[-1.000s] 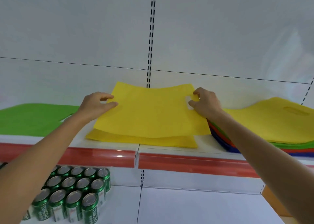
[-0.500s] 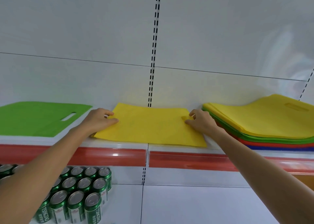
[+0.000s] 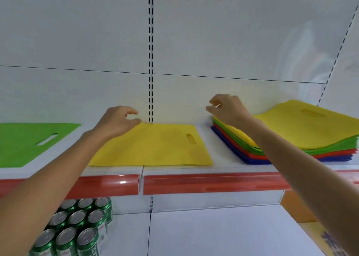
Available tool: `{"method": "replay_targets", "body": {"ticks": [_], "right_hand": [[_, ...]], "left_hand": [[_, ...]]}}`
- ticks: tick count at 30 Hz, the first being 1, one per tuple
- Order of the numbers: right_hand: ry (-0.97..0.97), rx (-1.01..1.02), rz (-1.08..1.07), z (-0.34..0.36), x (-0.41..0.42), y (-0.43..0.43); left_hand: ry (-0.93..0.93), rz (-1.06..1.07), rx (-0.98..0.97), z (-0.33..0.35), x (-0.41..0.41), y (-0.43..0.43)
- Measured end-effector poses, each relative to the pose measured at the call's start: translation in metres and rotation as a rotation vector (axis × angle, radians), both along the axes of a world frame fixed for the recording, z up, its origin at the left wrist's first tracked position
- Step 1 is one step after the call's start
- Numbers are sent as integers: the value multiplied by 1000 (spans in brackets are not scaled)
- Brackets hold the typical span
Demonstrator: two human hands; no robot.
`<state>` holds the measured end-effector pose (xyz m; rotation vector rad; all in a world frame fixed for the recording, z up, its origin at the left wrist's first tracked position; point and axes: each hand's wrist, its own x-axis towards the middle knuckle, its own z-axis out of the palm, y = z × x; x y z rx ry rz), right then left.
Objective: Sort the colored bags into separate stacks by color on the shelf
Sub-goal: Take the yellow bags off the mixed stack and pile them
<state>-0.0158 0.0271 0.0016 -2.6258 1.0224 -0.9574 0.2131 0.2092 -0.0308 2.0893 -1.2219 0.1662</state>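
Head view. A flat yellow non-woven fabric bag (image 3: 153, 145), rectangular w/ an oval cut-out handle slot nr its right side, matte & slightly fuzzy, lies flat at the middle of the white metal shelf (image 3: 206, 137), its front edge close to the shelf's front edge. Toward the shelf's left end: a flat green fabric bag (image 3: 25, 143), same cut, slot toward its right side. Toward the right end: a mixed stack of bags (image 3: 291, 149), yellow on top, then green, red, blue at bottom, layers fanned & a bit wavy.

The left hand (image 3: 118, 121) hangs over the yellow bag's back left corner, fingers loosely curled, gripping nothing; can't tell if the fingertips touch the fabric. The right hand (image 3: 227, 108) is raised over the gap btw the yellow bag & the mixed stack, fingers loosely bent, empty.

The shelf front carries a glossy red plastic strip (image 3: 213, 184). White back panels, w/ a black-slotted upright (image 3: 151, 52) at centre. Lower shelf: green drink cans (image 3: 77, 226) w/ silver tops at left, an orange-yellow box (image 3: 297, 209) at right.

Vs 0.5 s ago: both hands rested on the yellow bag's side edges then; now both are lifted off, the right hand nearer the mixed stack. The bag lies flat as then.
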Motion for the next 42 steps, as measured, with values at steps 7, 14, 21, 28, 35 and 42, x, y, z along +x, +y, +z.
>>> {"method": "replay_targets", "body": {"ticks": [7, 14, 21, 28, 35, 42], "right_hand": [[-76, -82, -157, 49, -107, -50], [69, -76, -338, 45, -223, -119], [189, -77, -387, 35, -274, -172], [323, 35, -392, 26, -275, -206], [385, -70, -382, 20, -261, -203], [433, -228, -409, 19, -260, -194]], "left_hand": [[92, -248, -60, 22, -106, -92], [106, -293, 48, 13, -192, -168], [-58, -202, 340, 4, -223, -209], [-102, -144, 495, -9, -233, -222], [-200, -114, 499, -6, -232, -223], [-105, -170, 316, -7, -238, -219]]}}
